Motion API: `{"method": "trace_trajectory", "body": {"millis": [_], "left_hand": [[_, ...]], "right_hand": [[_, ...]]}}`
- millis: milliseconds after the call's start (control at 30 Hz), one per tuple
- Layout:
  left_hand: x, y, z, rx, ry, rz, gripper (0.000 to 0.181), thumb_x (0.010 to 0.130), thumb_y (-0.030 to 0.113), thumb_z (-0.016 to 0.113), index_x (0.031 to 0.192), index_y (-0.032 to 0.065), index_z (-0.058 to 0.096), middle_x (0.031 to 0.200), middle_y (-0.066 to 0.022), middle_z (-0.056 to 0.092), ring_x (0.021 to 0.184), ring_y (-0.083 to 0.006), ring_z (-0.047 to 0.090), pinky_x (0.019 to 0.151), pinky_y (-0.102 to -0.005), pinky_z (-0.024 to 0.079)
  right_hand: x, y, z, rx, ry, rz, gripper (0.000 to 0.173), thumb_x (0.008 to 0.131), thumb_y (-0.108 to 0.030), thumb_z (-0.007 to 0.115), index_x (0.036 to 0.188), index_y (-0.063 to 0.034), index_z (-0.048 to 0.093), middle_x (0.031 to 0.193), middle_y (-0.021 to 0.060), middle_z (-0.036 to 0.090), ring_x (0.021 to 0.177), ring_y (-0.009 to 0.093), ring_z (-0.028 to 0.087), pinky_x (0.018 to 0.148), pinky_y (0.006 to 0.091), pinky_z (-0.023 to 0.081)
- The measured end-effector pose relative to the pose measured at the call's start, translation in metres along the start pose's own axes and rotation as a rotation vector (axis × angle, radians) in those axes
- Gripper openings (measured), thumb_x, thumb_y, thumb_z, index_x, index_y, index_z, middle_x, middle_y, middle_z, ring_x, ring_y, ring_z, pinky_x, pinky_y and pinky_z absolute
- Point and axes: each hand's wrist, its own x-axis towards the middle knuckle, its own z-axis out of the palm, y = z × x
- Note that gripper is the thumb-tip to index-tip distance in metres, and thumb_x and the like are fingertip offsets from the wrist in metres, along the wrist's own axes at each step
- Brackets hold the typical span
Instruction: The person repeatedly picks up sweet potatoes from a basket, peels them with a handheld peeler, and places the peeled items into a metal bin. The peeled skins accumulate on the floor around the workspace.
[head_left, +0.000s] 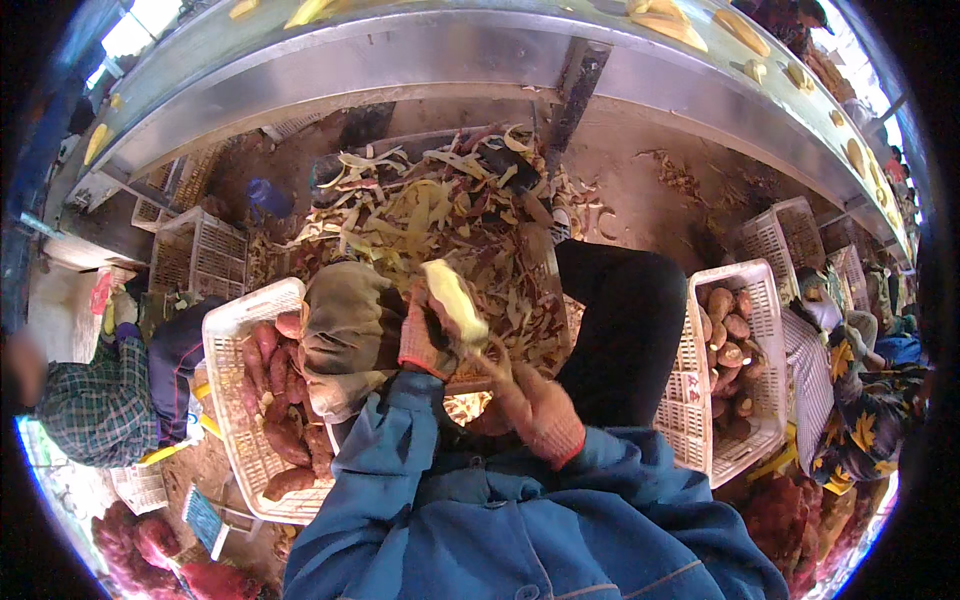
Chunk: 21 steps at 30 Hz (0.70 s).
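Observation:
In my gloved left hand (427, 337) is a partly peeled sweet potato (456, 304), its pale yellow flesh facing up and some skin left along the side. My gloved right hand (544, 416) is closed at the lower end of the sweet potato, its fingers blurred; whether a peeler is in it cannot be made out. Both hands are over my lap. Beyond them, a heap of peelings (420, 217) fills a tray between my knees. Unpeeled sweet potatoes (277, 390) lie in a white plastic crate (225, 375) at my left.
A second white crate (701, 375) of sweet potatoes (727, 322) stands at my right. A metal-sided table (450, 60) with pale peeled pieces (739, 31) crosses ahead. Workers sit at both sides, one in a checked shirt (105, 405). A blue container (268, 196) lies on the floor.

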Motion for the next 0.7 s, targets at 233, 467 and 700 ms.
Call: {"method": "trace_trajectory", "body": {"millis": [233,467,700], "left_hand": [[0.005,0.007,-0.002,-0.272,-0.455,0.092,0.043,0.092,0.041,0.039,0.121,0.0103,0.047,0.115,-0.0070,0.053,0.104,-0.0209,0.053,0.084,-0.0381,0.045],[-0.023,0.012,0.031,-0.579,-0.216,-0.236,0.043,0.090,0.037,0.046,0.122,0.0080,0.048,0.108,-0.0070,0.057,0.097,-0.0205,0.057,0.082,-0.0304,0.048],[-0.005,-0.003,0.027,0.163,0.135,0.014,0.043,0.094,0.042,0.039,0.121,0.0108,0.051,0.112,-0.0049,0.057,0.098,-0.0185,0.057,0.082,-0.0322,0.047]], "right_hand": [[0.037,-0.008,-0.012,-0.167,-0.010,0.034,0.035,0.090,-0.037,0.047,0.104,-0.0049,0.050,0.079,0.0226,0.061,0.078,0.041,0.059,0.063,0.0455,0.047],[0.037,0.005,-0.021,-0.190,-0.096,-0.198,0.038,0.092,-0.020,0.043,0.129,-0.0123,0.042,0.097,0.0213,0.056,0.078,0.034,0.060,0.062,0.0405,0.048],[0.080,0.017,-0.001,-0.444,-0.078,-0.237,0.048,0.090,-0.023,0.044,0.137,-0.0170,0.032,0.084,0.0197,0.049,0.071,0.037,0.056,0.057,0.0442,0.045]]}}
